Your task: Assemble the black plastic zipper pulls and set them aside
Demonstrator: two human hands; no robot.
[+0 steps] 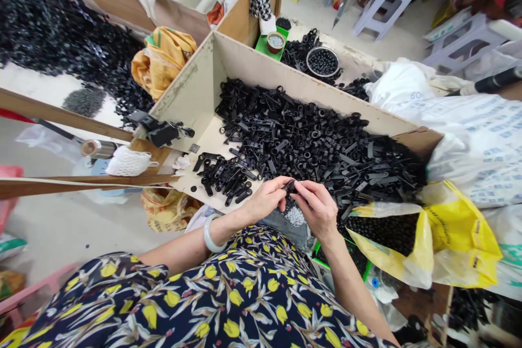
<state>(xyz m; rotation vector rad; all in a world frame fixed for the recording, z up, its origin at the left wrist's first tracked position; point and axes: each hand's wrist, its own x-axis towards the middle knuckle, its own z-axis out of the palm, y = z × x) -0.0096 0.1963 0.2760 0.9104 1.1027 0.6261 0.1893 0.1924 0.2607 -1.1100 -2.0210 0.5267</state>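
My left hand and my right hand meet over the front edge of the work surface. Between their fingertips they pinch a small black plastic part, mostly covered by the fingers. Just below the hands lies a little heap of shiny metal pins on a dark grey cloth or bag. Beyond them spreads a large pile of black plastic parts, many with ring-shaped ends. To the left sits a smaller group of black ring-ended parts.
Low wooden walls bound the work surface at the back and left. A yellow plastic bag and white sacks crowd the right. A green-edged box is beside my right forearm. Black clamp sits on the left wall.
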